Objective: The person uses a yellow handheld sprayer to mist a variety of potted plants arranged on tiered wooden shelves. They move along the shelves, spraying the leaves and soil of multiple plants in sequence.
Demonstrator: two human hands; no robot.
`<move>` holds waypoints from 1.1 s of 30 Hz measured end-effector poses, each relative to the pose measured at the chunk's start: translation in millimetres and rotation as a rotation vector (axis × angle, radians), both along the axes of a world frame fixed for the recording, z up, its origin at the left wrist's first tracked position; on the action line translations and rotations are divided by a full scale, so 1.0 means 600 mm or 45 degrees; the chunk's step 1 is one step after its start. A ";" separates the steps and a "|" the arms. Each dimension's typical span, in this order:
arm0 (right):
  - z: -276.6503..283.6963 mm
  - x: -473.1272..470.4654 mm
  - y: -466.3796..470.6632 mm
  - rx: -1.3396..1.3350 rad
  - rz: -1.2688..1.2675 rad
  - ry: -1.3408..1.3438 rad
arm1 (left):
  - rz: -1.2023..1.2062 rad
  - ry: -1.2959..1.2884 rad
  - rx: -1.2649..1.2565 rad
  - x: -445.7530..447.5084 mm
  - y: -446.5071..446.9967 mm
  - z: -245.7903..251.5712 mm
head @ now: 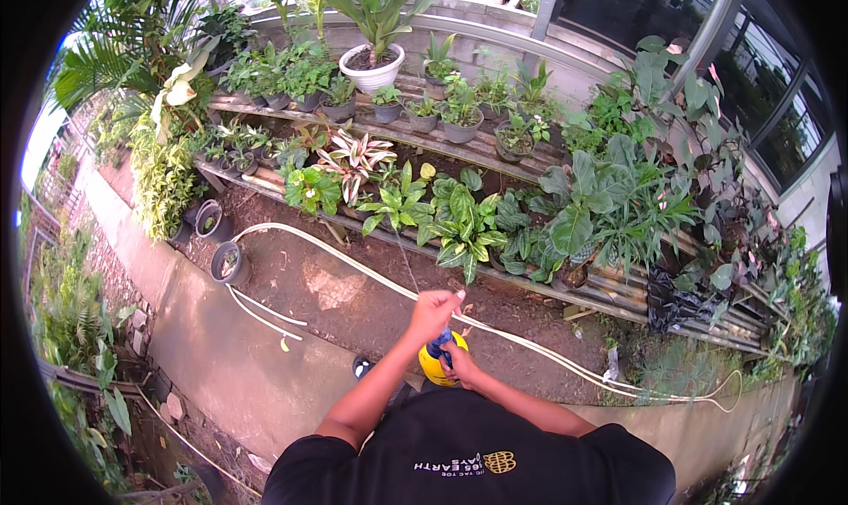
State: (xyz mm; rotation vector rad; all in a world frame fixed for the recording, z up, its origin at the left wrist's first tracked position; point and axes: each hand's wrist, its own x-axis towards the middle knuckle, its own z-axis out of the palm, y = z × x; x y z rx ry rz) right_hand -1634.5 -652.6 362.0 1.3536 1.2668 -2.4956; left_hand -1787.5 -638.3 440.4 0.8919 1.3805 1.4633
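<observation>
A yellow pump sprayer (434, 367) with a dark blue top (438, 343) is held upright in front of my body. My right hand (462, 366) grips its handle from the right. Over the front of the sprayer head, my left hand (435, 313) has its fingers curled in at the nozzle, which they hide. A thin jet of liquid (405, 261) runs from beside my left hand towards the leafy potted plants (464, 223) on the lower shelf.
Slatted tiers (265, 185) carry several potted plants, among them a large white pot (372, 67). A pale hose (344, 260) crosses the soil between me and the shelf. Grey pots (230, 264) stand at the left beside the concrete path (218, 366). Windows (768, 61) rise at the right.
</observation>
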 end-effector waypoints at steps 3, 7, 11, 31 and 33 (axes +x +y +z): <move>-0.039 0.018 -0.002 -0.172 0.112 0.014 | -0.341 -0.087 0.063 -0.087 0.021 0.124; -0.026 0.016 -0.007 -0.167 0.071 0.011 | -0.480 0.757 -0.143 -0.071 0.044 0.171; -0.025 0.026 -0.013 -0.074 -0.007 -0.052 | -0.318 1.424 0.152 -0.029 0.046 0.159; -0.029 0.022 -0.006 -0.029 0.082 -0.064 | -0.568 0.839 -0.081 -0.049 0.044 0.194; -0.026 0.031 -0.005 -0.099 0.038 0.003 | -0.574 0.985 -0.043 -0.028 0.049 0.202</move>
